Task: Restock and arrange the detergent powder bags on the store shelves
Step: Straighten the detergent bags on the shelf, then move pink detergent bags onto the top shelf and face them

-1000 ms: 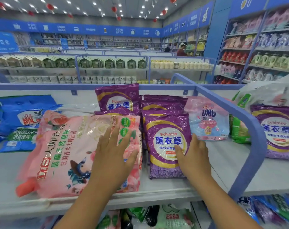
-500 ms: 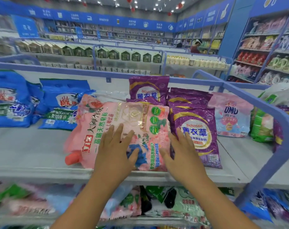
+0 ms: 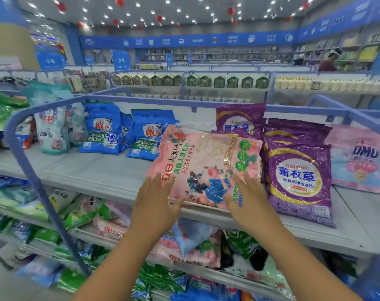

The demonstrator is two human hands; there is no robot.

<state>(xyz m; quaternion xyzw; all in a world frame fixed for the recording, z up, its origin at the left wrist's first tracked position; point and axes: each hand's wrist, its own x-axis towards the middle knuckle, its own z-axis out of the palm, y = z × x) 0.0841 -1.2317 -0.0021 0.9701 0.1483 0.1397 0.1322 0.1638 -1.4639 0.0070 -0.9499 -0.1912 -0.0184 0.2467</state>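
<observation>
Step in hand: squaring up the big pink detergent bag [image 3: 206, 166] on the top shelf [image 3: 93, 172]. The bag lies flat, tilted, with its near edge at the shelf's front lip and its right side touching or just overlapping the purple lavender bag [image 3: 297, 177]; more purple bags are stacked behind both. Left hand [image 3: 156, 205] is at the bag's near left corner, fingers [image 3: 167, 183] straight and slightly spread, tips on the plastic. Right hand [image 3: 247, 200] rests flat on the bag's near right part, fingers [image 3: 241, 181] straight and spread, pressing rather than gripping. Neither hand pinches anything.

Blue bags [image 3: 150, 135] sit to the left, apart from the pink one, with bare shelf between. A pink-and-blue OMO bag [image 3: 360, 159] sits right of the purple ones. The lower shelf holds a jumble of green and pink bags, blurred.

Next move, as a guess: push or turn the pink bag so that it sits straight, probably nudged back from the lip. The film looks slippery, so flat palms may slide over it; the purple neighbour could shift if the pink bag is pushed rightward
</observation>
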